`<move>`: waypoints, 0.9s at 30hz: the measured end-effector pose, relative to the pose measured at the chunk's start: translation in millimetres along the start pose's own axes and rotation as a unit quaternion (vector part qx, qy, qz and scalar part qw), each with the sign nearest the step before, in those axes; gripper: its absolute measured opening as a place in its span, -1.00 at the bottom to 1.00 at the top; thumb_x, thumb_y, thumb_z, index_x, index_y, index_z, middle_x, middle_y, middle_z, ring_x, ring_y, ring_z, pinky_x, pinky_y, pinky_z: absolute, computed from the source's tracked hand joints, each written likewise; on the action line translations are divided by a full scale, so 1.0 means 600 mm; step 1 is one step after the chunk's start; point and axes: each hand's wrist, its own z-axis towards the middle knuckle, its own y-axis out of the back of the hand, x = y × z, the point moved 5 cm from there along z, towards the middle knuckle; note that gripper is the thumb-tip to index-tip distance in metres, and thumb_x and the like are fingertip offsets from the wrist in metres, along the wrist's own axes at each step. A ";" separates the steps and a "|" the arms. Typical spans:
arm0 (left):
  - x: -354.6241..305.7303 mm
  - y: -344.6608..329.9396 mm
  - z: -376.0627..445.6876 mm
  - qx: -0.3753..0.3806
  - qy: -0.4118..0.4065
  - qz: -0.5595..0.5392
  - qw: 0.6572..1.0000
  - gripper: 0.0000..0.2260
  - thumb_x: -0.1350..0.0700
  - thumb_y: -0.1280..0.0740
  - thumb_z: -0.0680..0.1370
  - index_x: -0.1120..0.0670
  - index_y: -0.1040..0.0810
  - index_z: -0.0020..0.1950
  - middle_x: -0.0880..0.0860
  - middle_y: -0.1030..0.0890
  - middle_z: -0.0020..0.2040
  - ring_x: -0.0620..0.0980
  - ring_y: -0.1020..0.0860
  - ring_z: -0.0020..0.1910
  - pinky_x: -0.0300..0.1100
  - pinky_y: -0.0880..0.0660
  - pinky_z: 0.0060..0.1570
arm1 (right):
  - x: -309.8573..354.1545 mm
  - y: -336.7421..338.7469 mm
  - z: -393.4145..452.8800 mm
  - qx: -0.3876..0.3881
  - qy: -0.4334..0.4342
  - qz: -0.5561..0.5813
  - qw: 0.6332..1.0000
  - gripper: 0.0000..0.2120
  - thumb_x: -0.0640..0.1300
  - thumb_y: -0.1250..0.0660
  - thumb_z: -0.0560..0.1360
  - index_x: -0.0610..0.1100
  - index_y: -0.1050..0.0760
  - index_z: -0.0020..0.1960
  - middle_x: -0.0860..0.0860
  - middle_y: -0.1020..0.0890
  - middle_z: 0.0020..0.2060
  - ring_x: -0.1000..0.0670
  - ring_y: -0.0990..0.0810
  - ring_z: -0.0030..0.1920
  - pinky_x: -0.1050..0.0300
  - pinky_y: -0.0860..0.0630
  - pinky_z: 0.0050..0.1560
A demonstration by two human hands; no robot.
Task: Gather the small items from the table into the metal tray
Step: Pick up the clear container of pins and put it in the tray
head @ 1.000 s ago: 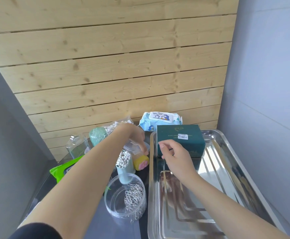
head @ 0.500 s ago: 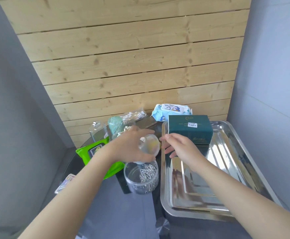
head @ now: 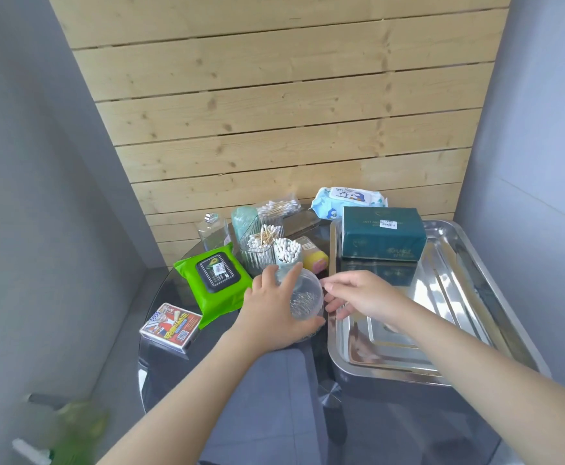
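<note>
Metal tray (head: 459, 297) sits on the right side of the table (head: 173, 364) and so far holds only the dark green box (head: 382, 233) at its far end; the rest of it is bare. Left hand (head: 271, 313) is wrapped around the clear tub of paper clips (head: 304, 302), just left of the tray's rim, while the right hand (head: 361, 295), fingers spread and gripping nothing, reaches toward the tub. Left to gather: cotton swab cups (head: 274, 248), yellow eraser (head: 314, 261), green wipes pack (head: 214, 278), card box (head: 171, 325), blue wipes pack (head: 348, 198) and glass bottle (head: 212, 228) – most of the job, I judge
</note>
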 end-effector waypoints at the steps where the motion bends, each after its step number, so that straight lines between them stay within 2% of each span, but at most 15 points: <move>1: -0.002 -0.002 0.002 0.002 0.005 0.009 1.000 -0.15 -0.38 -0.27 0.33 -0.14 -0.05 0.53 0.11 -0.18 0.47 0.15 -0.22 0.42 -0.01 -0.21 0.36 | -0.002 0.000 0.000 0.001 -0.003 0.001 1.000 -0.69 -0.12 -0.18 0.59 -0.15 -0.49 0.28 -0.02 -0.64 -0.08 0.08 -0.65 -0.12 0.27 -0.59 -0.20; 4: 0.003 0.003 0.008 0.003 0.017 -0.047 0.999 -0.18 -0.31 -0.37 0.32 -0.18 -0.12 0.50 0.09 -0.23 0.42 0.13 -0.21 0.41 -0.02 -0.18 0.36 | -0.006 0.003 -0.001 0.002 -0.016 0.025 1.000 -0.71 -0.12 -0.18 0.59 -0.11 -0.50 0.27 -0.03 -0.62 -0.06 0.08 -0.62 -0.14 0.29 -0.57 -0.21; 7: 0.015 0.018 0.005 0.012 0.026 -0.149 0.988 -0.19 -0.30 -0.38 0.24 -0.26 -0.20 0.45 0.02 -0.29 0.32 0.06 -0.25 0.37 -0.04 -0.23 0.37 | -0.006 0.006 -0.003 0.005 -0.010 0.068 0.998 -0.75 -0.10 -0.19 0.58 0.01 -0.54 0.20 -0.01 -0.60 0.04 0.02 -0.60 -0.06 0.19 -0.53 -0.12; 10: 0.022 0.047 -0.001 0.006 0.029 -0.271 0.962 -0.24 -0.25 -0.46 0.24 -0.31 -0.25 0.40 -0.02 -0.32 0.26 -0.01 -0.31 0.34 -0.11 -0.29 0.32 | 0.000 -0.003 0.002 0.034 0.010 0.152 0.988 -0.69 -0.07 -0.20 0.57 -0.05 -0.47 0.30 -0.05 -0.58 0.19 -0.07 -0.57 0.15 -0.02 -0.52 0.16; 11: 0.024 0.058 -0.002 0.000 0.026 -0.308 0.951 -0.25 -0.25 -0.46 0.23 -0.32 -0.27 0.38 -0.03 -0.32 0.28 -0.04 -0.32 0.34 -0.15 -0.27 0.29 | 0.002 -0.009 0.005 0.058 0.014 0.197 0.979 -0.65 -0.05 -0.21 0.57 -0.08 -0.44 0.33 -0.11 -0.56 0.24 -0.10 -0.55 0.18 -0.10 -0.47 0.27; 13: 0.025 0.076 -0.004 -0.014 0.023 -0.369 0.929 -0.24 -0.30 -0.42 0.18 -0.35 -0.29 0.36 -0.06 -0.33 0.35 -0.13 -0.31 0.35 -0.21 -0.23 0.25 | 0.004 -0.024 0.009 0.118 0.002 0.296 0.948 -0.55 0.03 -0.24 0.53 -0.09 -0.39 0.38 -0.22 -0.51 0.30 -0.17 -0.52 0.22 -0.18 -0.37 0.36; 16: 0.022 0.083 -0.008 -0.023 0.019 -0.422 0.906 -0.28 -0.32 -0.39 0.19 -0.39 -0.27 0.34 -0.09 -0.34 0.40 -0.22 -0.27 0.36 -0.22 -0.24 0.25 | 0.017 -0.052 0.004 0.228 -0.019 0.402 0.887 -0.49 0.18 -0.19 0.50 0.04 -0.35 0.40 -0.20 -0.51 0.30 -0.28 -0.47 0.30 -0.26 -0.42 0.28; 18: 0.022 0.081 -0.010 -0.020 0.019 -0.425 0.905 -0.28 -0.33 -0.39 0.20 -0.41 -0.25 0.34 -0.11 -0.32 0.41 -0.22 -0.26 0.37 -0.23 -0.25 0.24 | 0.027 -0.068 0.001 0.250 -0.016 0.448 0.858 -0.52 0.21 -0.17 0.49 0.10 -0.40 0.37 -0.15 -0.55 0.24 -0.30 -0.49 0.27 -0.27 -0.47 0.19; 21: 0.030 0.081 -0.010 -0.017 0.035 -0.431 0.902 -0.28 -0.35 -0.39 0.20 -0.43 -0.24 0.33 -0.08 -0.32 0.40 -0.18 -0.30 0.37 -0.24 -0.28 0.21 | 0.028 -0.082 0.007 0.221 -0.031 0.475 0.851 -0.50 0.23 -0.20 0.44 0.11 -0.44 0.33 -0.11 -0.57 0.07 -0.26 -0.53 0.11 -0.13 -0.57 0.02; 24: 0.035 0.084 -0.011 -0.024 0.040 -0.418 0.907 -0.26 -0.29 -0.43 0.26 -0.37 -0.21 0.39 -0.05 -0.30 0.37 -0.20 -0.33 0.31 -0.29 -0.26 0.14 | 0.027 -0.091 0.015 0.205 -0.042 0.476 0.854 -0.49 0.24 -0.21 0.42 0.10 -0.45 0.32 -0.14 -0.50 0.11 -0.27 -0.48 0.10 -0.08 -0.56 0.00; 27: 0.032 0.086 -0.014 -0.030 0.030 -0.391 0.919 -0.24 -0.21 -0.46 0.33 -0.32 -0.16 0.43 -0.06 -0.27 0.33 -0.21 -0.31 0.25 -0.41 -0.23 0.04 | 0.032 -0.096 0.018 0.203 -0.034 0.470 0.858 -0.54 0.24 -0.21 0.42 0.11 -0.51 0.25 -0.11 -0.53 0.09 -0.26 -0.46 0.11 -0.07 -0.54 -0.02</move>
